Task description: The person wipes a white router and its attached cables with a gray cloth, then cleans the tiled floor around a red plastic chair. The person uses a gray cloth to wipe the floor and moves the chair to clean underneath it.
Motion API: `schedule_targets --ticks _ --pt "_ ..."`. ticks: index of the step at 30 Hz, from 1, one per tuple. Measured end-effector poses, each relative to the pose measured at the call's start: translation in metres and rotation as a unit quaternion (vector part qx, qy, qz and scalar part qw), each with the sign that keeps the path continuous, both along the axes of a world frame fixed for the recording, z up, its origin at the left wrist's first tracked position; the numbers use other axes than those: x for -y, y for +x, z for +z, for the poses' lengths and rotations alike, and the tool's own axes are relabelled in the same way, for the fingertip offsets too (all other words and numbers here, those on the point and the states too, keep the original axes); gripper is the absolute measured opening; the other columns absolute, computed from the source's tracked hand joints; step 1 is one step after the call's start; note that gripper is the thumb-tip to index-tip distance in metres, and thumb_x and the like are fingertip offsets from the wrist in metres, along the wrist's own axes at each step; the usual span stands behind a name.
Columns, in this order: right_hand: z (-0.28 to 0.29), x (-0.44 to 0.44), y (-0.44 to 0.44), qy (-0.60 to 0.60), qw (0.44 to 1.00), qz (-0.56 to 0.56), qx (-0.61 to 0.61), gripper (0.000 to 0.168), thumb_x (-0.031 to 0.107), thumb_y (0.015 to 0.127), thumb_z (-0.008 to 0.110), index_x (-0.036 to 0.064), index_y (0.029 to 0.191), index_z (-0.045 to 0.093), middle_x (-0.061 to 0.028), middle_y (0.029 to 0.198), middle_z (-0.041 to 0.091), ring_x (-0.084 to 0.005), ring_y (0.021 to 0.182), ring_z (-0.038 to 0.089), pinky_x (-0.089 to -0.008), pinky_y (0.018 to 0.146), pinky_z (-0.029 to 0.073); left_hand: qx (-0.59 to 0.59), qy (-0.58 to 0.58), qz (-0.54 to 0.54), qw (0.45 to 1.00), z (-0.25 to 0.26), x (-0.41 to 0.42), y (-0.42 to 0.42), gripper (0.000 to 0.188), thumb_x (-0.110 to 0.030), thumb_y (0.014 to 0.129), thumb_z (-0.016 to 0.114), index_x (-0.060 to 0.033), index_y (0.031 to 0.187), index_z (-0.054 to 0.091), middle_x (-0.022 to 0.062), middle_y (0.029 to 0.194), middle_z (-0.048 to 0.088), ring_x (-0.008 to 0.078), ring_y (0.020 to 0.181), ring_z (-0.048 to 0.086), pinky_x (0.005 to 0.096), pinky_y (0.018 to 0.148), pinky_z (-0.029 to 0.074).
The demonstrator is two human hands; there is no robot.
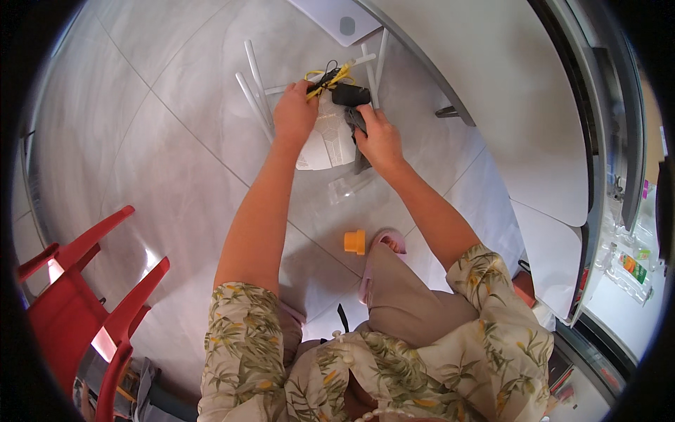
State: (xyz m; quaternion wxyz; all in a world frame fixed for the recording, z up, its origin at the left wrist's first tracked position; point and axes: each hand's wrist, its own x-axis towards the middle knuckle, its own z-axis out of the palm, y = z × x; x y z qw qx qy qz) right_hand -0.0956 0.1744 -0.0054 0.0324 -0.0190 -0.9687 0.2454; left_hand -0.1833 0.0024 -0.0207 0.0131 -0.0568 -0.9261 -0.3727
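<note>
A white Wi-Fi router (329, 140) with a line-patterned top and several slim antennas lies before me. My left hand (297, 115) is at its left side, fingers closed on a bundle of yellow and black cables (328, 78). A black power adapter (352, 95) rests over the router's far part, just beyond the fingertips of my right hand (381, 138). That hand grips a dark grey cloth (354, 120) against the router's right side, and the cloth hangs down past the near corner. What supports the router is hidden.
An orange cup-like piece (354, 242) is on the tiled floor by my pink shoe (393, 238). Clear plastic (341, 191) lies nearer than the router. A red plastic chair (68, 311) stands left; a white tabletop (506, 100) borders the right. A white panel (337, 21) shows at the top.
</note>
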Motion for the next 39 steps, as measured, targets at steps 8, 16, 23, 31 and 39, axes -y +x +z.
schedule_targets --ticks 8,16,23,31,39 --pt "0.005 0.015 -0.017 -0.006 1.0 0.019 0.014 0.034 0.009 0.076 0.066 0.011 0.109 0.059 -0.0128 0.095 0.059 -0.0361 0.081 0.063 -0.0443 0.07 0.052 0.236 0.193 0.048 0.951 -0.007 0.007 -0.032 0.031 -0.022 0.079 0.06 -0.0019 0.102 0.067 0.0142 0.079 0.069 0.0276 0.074 0.066 0.036 0.071 0.051" --pt "0.004 0.0 -0.012 0.044 0.998 0.0 0.047 0.028 0.013 0.075 0.068 0.01 0.101 0.06 -0.0127 0.096 0.058 -0.0336 0.077 0.064 -0.045 0.068 0.053 0.376 0.381 0.092 0.84 0.018 0.007 -0.035 0.026 -0.017 0.087 0.057 0.0043 0.1 0.065 0.01 0.082 0.066 0.0178 0.069 0.065 0.0272 0.071 0.052" --pt "-0.007 -0.008 -0.028 0.014 0.999 0.025 -0.017 0.028 0.01 0.074 0.068 0.011 0.101 0.061 -0.0114 0.093 0.057 -0.034 0.077 0.063 -0.0446 0.067 0.052 0.397 0.42 0.115 0.808 0.015 0.011 -0.045 0.03 -0.018 0.088 0.056 0.0044 0.105 0.066 0.0118 0.088 0.068 0.0189 0.075 0.067 0.0271 0.073 0.054" --pt "0.001 -0.02 -0.018 0.033 0.999 -0.025 0.013 0.029 0.012 0.075 0.068 0.011 0.103 0.062 -0.0116 0.094 0.059 -0.0333 0.08 0.064 -0.0438 0.068 0.053 0.46 0.438 0.135 0.761 0.032 0.013 -0.041 0.028 -0.016 0.092 0.051 0.0021 0.11 0.061 0.0135 0.097 0.069 0.0251 0.082 0.069 0.0295 0.077 0.054" --pt "-0.002 -0.022 -0.026 0.029 0.999 0.007 0.02 0.027 0.012 0.076 0.067 0.01 0.102 0.062 -0.0138 0.096 0.059 -0.0355 0.082 0.064 -0.0455 0.07 0.052 0.481 0.607 0.128 0.62 0.018 0.01 -0.036 0.028 -0.016 0.095 0.043 0.0064 0.109 0.052 0.0266 0.11 0.061 0.0393 0.103 0.064 0.0466 0.093 0.054"
